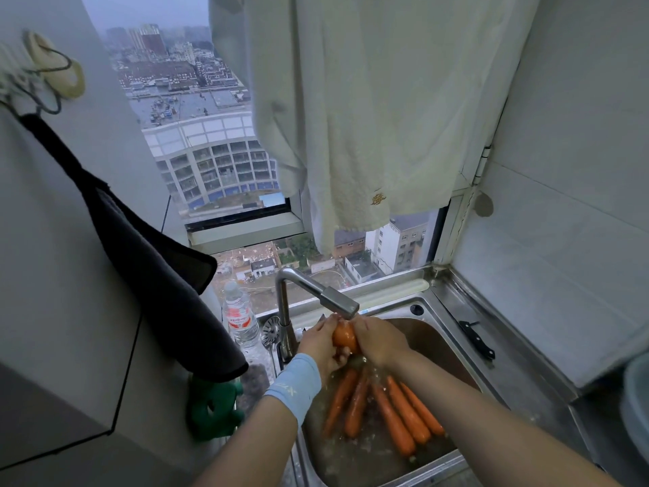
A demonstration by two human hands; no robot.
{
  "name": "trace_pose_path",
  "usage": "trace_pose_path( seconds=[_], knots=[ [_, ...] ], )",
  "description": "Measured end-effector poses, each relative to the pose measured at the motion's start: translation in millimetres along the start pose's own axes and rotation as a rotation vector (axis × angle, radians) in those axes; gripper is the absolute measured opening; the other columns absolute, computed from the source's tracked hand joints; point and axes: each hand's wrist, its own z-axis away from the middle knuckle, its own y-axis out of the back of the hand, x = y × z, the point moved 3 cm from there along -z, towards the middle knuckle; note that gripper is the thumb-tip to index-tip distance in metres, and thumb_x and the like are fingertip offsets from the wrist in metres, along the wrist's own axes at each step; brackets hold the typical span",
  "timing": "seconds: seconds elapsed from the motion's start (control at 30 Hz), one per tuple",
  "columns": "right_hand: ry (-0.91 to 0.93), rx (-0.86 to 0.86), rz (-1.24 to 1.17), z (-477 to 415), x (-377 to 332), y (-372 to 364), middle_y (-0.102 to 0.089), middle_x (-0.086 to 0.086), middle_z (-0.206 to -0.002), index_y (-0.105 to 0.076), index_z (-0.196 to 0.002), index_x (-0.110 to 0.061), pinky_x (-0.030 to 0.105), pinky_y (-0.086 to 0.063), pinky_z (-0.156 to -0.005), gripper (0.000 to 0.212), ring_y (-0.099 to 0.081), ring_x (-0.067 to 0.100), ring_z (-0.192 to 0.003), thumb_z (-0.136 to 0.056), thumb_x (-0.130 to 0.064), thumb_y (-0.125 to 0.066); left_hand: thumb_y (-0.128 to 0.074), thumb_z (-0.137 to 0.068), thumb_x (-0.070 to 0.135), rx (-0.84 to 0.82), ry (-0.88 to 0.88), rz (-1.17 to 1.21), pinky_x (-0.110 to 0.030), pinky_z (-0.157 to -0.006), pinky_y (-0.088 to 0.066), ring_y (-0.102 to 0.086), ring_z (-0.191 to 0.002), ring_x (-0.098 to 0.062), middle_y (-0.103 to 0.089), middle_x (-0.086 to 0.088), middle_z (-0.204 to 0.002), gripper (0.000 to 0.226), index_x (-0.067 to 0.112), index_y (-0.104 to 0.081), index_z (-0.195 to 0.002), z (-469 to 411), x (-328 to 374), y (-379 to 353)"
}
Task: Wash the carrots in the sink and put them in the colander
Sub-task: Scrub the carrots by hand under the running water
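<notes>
Under the spout of the steel tap [330, 299], my left hand [321, 342] and my right hand [377, 340] both grip one orange carrot [345, 336], its thick end toward me. Water runs over it. Several more carrots [393, 411] lie side by side in the water at the bottom of the steel sink [453, 349], below my forearms. A pale blue wristband [296, 388] is on my left wrist. No colander shows in view.
A black-handled knife [477, 339] lies on the sink's right ledge. A plastic water bottle [240, 318] and a metal strainer plug [270, 332] stand left of the tap. A dark cloth [158, 268] hangs at left, a white towel [368, 117] over the window. A green object [214, 409] sits on the left counter.
</notes>
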Motion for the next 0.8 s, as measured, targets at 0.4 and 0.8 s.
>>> trace_pose_path(
  seconds=[0.4,0.8],
  knots=[
    [-0.184,-0.08,-0.509,-5,1,-13,-0.071,0.01,-0.079,-0.071,-0.101,-0.004,0.013,-0.048,-0.049,0.055,-0.068,0.023,-0.075,-0.111,-0.03,-0.023,-0.051,-0.09,0.059,-0.01,-0.23,-0.357,-0.049,-0.096,-0.054,-0.065,-0.094,-0.03,-0.068,-0.011,-0.104,0.039,0.033,-0.057,-0.118,-5,-1,-5],
    [0.017,-0.056,-0.354,7,-6,-9,-0.074,0.001,-0.103,-0.072,-0.103,-0.024,0.044,-0.051,-0.1,0.047,-0.069,0.016,-0.095,-0.107,-0.05,-0.034,-0.047,-0.103,0.036,0.021,-0.053,0.033,-0.045,-0.1,-0.052,-0.064,-0.109,-0.028,-0.07,-0.01,-0.115,0.029,0.018,-0.069,-0.108,-13,0,-2]
  ],
)
